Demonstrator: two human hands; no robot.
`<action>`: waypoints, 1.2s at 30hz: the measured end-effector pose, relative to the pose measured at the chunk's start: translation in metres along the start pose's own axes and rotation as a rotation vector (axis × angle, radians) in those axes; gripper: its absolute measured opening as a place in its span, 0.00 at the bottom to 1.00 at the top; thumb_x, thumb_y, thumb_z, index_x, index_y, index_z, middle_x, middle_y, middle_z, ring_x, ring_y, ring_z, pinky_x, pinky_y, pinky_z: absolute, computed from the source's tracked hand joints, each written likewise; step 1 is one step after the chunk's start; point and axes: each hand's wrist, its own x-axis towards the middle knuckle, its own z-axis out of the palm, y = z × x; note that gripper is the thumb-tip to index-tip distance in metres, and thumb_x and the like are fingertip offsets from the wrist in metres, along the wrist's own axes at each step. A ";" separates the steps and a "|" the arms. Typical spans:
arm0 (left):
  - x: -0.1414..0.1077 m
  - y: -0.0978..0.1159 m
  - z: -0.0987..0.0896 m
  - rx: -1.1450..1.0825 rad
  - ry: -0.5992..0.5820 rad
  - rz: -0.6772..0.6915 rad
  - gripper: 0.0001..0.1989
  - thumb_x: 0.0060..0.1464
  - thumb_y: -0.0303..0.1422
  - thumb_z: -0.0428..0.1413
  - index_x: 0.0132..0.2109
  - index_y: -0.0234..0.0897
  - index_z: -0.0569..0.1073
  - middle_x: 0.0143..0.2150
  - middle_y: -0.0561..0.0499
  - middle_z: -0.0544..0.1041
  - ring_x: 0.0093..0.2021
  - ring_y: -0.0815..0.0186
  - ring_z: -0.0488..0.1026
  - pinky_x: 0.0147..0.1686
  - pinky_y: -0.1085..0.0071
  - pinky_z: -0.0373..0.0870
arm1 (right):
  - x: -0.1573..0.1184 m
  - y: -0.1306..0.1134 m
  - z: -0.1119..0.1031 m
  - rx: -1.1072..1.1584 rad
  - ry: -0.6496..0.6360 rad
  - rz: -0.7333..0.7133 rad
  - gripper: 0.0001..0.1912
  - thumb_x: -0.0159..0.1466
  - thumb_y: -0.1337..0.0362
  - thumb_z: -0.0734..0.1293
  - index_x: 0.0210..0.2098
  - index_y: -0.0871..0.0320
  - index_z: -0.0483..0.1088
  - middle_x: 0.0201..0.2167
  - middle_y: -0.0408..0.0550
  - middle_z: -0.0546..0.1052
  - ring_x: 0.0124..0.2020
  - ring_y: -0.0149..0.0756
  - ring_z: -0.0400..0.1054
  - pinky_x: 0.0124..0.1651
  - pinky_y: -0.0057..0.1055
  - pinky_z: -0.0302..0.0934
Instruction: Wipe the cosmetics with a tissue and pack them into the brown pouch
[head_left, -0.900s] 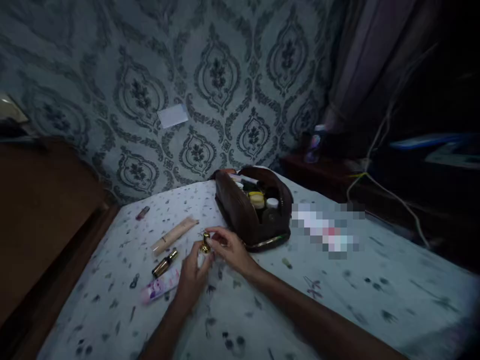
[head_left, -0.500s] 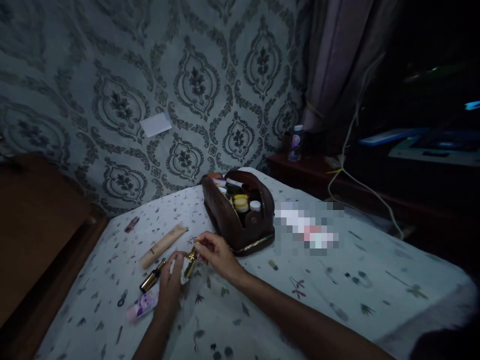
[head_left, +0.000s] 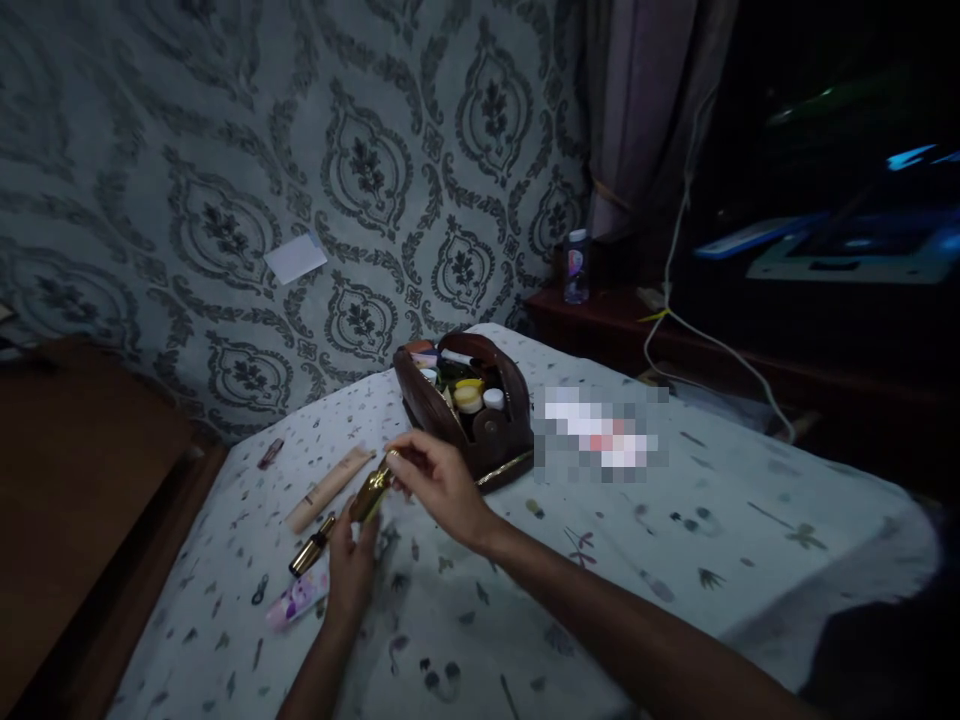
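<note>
Both my hands are on a small shiny gold bottle (head_left: 369, 494), tilted with its upper end toward the bag. My left hand (head_left: 351, 560) is wrapped round its lower end. The fingertips of my right hand (head_left: 439, 485) pinch its narrow top; whether that part is loose is too small to tell. Left of my left hand lie a black-and-gold cosmetic tube (head_left: 311, 548), a beige squeeze tube (head_left: 327, 490) and a pink-purple tube (head_left: 294, 600), partly covered by the hand. Behind my right hand stands an open brown bag (head_left: 491, 445) holding several jars and cosmetics.
The white patterned cloth (head_left: 637, 540) covers the surface. A small dark pink item (head_left: 271, 453) lies at the far left. Right of the bag is a blurred-out item (head_left: 600, 432). A bottle (head_left: 576, 268) stands on the dark red ledge, near a hanging white cable (head_left: 667, 290).
The gold bottle has been raised slightly and shows more fully between my hands. My left hand has shifted to its lower end. The view has turned a little to the right.
</note>
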 end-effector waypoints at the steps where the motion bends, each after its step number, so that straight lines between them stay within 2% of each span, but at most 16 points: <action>1: -0.003 0.008 0.003 0.082 -0.068 0.104 0.17 0.54 0.46 0.57 0.42 0.37 0.77 0.41 0.46 0.81 0.44 0.58 0.77 0.43 0.66 0.74 | 0.001 -0.013 -0.008 -0.030 0.021 -0.042 0.11 0.65 0.55 0.65 0.38 0.57 0.71 0.26 0.41 0.71 0.27 0.29 0.65 0.30 0.26 0.61; 3: -0.008 0.029 0.012 0.228 -0.255 0.293 0.16 0.61 0.42 0.52 0.43 0.36 0.78 0.42 0.45 0.82 0.44 0.59 0.78 0.45 0.66 0.74 | 0.004 -0.037 -0.029 -0.127 0.087 -0.141 0.11 0.66 0.56 0.66 0.40 0.57 0.72 0.30 0.43 0.74 0.29 0.30 0.67 0.32 0.27 0.63; 5: -0.009 0.051 0.025 0.305 -0.393 0.477 0.16 0.64 0.38 0.49 0.50 0.36 0.76 0.43 0.45 0.82 0.41 0.62 0.79 0.43 0.68 0.74 | 0.010 -0.055 -0.052 -0.232 0.160 -0.215 0.10 0.66 0.57 0.66 0.41 0.56 0.72 0.32 0.44 0.75 0.30 0.31 0.69 0.33 0.28 0.65; 7: -0.005 0.070 0.040 0.376 -0.450 0.612 0.18 0.65 0.36 0.48 0.57 0.36 0.72 0.44 0.45 0.82 0.41 0.63 0.80 0.41 0.71 0.74 | 0.018 -0.062 -0.075 -0.301 0.276 -0.287 0.08 0.66 0.58 0.66 0.41 0.56 0.72 0.33 0.44 0.76 0.32 0.32 0.71 0.36 0.30 0.67; 9: 0.003 0.083 0.056 0.495 -0.458 0.644 0.20 0.66 0.35 0.49 0.61 0.35 0.68 0.36 0.48 0.82 0.33 0.65 0.79 0.34 0.73 0.73 | 0.026 -0.061 -0.094 -0.409 0.334 -0.326 0.07 0.66 0.60 0.67 0.40 0.56 0.72 0.34 0.45 0.77 0.32 0.33 0.71 0.37 0.31 0.67; 11: 0.010 0.090 0.071 0.613 -0.441 0.650 0.22 0.65 0.35 0.50 0.64 0.34 0.65 0.32 0.50 0.81 0.28 0.65 0.78 0.29 0.74 0.71 | 0.033 -0.055 -0.108 -0.541 0.330 -0.356 0.07 0.65 0.61 0.67 0.40 0.56 0.73 0.35 0.46 0.77 0.33 0.34 0.71 0.37 0.32 0.66; 13: 0.015 0.092 0.083 0.711 -0.409 0.697 0.22 0.64 0.34 0.50 0.63 0.34 0.64 0.33 0.49 0.82 0.29 0.64 0.79 0.28 0.73 0.71 | 0.037 -0.050 -0.118 -0.669 0.275 -0.363 0.06 0.65 0.62 0.67 0.39 0.57 0.73 0.34 0.46 0.77 0.33 0.35 0.71 0.36 0.32 0.65; 16: 0.015 0.087 0.090 0.802 -0.373 0.816 0.15 0.65 0.32 0.50 0.57 0.36 0.69 0.39 0.47 0.82 0.33 0.63 0.80 0.31 0.71 0.74 | 0.038 -0.050 -0.131 -0.788 0.120 -0.338 0.05 0.66 0.62 0.66 0.37 0.57 0.73 0.30 0.45 0.77 0.29 0.33 0.69 0.33 0.30 0.62; 18: 0.013 0.082 0.090 0.828 -0.357 0.899 0.13 0.65 0.30 0.49 0.54 0.38 0.70 0.37 0.49 0.82 0.34 0.63 0.80 0.31 0.71 0.74 | 0.038 -0.054 -0.140 -0.807 0.013 -0.294 0.08 0.67 0.60 0.65 0.36 0.57 0.73 0.28 0.44 0.77 0.27 0.32 0.68 0.30 0.29 0.61; 22: 0.012 0.070 0.083 0.879 -0.321 1.036 0.16 0.65 0.28 0.49 0.58 0.38 0.67 0.31 0.52 0.77 0.31 0.65 0.77 0.25 0.73 0.69 | 0.041 -0.059 -0.157 -0.796 -0.135 -0.232 0.11 0.68 0.55 0.64 0.37 0.55 0.74 0.31 0.46 0.79 0.30 0.34 0.71 0.32 0.29 0.62; 30: 0.018 0.062 0.081 0.834 -0.369 1.111 0.18 0.64 0.24 0.47 0.59 0.34 0.67 0.29 0.53 0.70 0.29 0.68 0.72 0.22 0.73 0.62 | 0.043 -0.055 -0.174 -0.794 -0.316 -0.257 0.11 0.69 0.54 0.64 0.42 0.51 0.75 0.29 0.44 0.78 0.26 0.32 0.69 0.29 0.30 0.62; 33: 0.016 0.060 0.083 0.817 -0.374 1.076 0.18 0.65 0.25 0.47 0.60 0.34 0.67 0.29 0.53 0.70 0.29 0.68 0.71 0.23 0.73 0.63 | 0.042 -0.057 -0.177 -0.810 -0.347 -0.240 0.11 0.70 0.54 0.64 0.45 0.49 0.75 0.30 0.44 0.78 0.25 0.31 0.69 0.28 0.31 0.62; 36: 0.015 0.057 0.084 0.763 -0.368 1.061 0.18 0.65 0.25 0.47 0.60 0.33 0.68 0.28 0.53 0.69 0.28 0.69 0.70 0.23 0.74 0.62 | 0.042 -0.056 -0.180 -0.838 -0.342 -0.228 0.09 0.69 0.55 0.65 0.43 0.48 0.75 0.26 0.42 0.77 0.23 0.31 0.69 0.28 0.31 0.62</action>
